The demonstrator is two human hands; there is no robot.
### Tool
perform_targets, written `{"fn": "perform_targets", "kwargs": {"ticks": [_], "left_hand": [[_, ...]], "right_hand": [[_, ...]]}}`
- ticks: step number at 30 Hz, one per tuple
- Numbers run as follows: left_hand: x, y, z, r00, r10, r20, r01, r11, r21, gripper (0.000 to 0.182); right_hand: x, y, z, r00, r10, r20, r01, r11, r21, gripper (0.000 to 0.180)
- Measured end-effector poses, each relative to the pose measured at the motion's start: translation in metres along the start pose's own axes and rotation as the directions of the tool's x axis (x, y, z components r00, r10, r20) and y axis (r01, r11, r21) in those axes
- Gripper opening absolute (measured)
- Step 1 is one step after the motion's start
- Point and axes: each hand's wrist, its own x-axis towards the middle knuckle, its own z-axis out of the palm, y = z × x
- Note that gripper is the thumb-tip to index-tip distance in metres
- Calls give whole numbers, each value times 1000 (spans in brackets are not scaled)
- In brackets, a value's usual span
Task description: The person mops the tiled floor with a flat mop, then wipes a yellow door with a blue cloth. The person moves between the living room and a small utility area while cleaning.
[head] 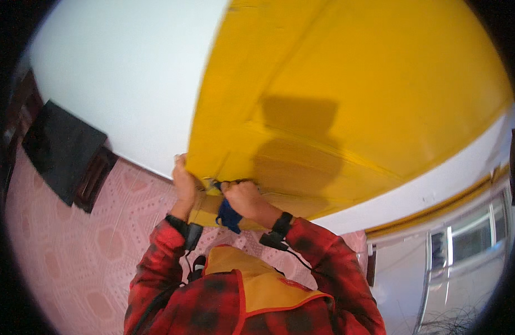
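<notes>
A yellow panel [379,75], which looks like a door, stands before me with grooves across its face. My left hand [185,180] is at its left edge, with the fingers partly hidden around that edge. Close beside it, my right hand [244,199] is closed on a dark blue cloth [229,217], part of which hangs down below the fingers. The cloth is against the panel, near a small metal fitting [208,182] that I cannot make out well. A dark shadow falls on the yellow face above my right hand.
To the left is a white wall [127,75], and beyond it a dark, flat-topped piece of furniture [64,150] on a pink patterned floor [102,238]. At the right are a white wall strip [421,190] and a window [471,234]. Cables run from dark bands on both wrists.
</notes>
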Motion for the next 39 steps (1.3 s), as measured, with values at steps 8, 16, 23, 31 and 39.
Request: {"fn": "perform_targets", "kwargs": {"ticks": [8,16,23,31,39], "left_hand": [[2,-20,-13,998,53,15,-52,997,-64,53],[13,-45,-18,998,48,-41,-55,977,-206,48],[33,-67,-35,999,30,-35,-39,957,-288,44],[-11,-38,-53,997,-64,37,60,993,101,51],[-114,-67,-89,937,-330,-114,349,877,332,53]], "right_hand": [[-88,35,22,913,365,180,-385,918,92,22],[-210,106,9,841,539,-50,-529,838,134,17],[-276,77,-4,728,666,-164,-298,522,799,16],[-324,65,-69,766,635,103,86,-260,962,16],[-364,62,-63,887,458,-56,309,-500,809,15]]}}
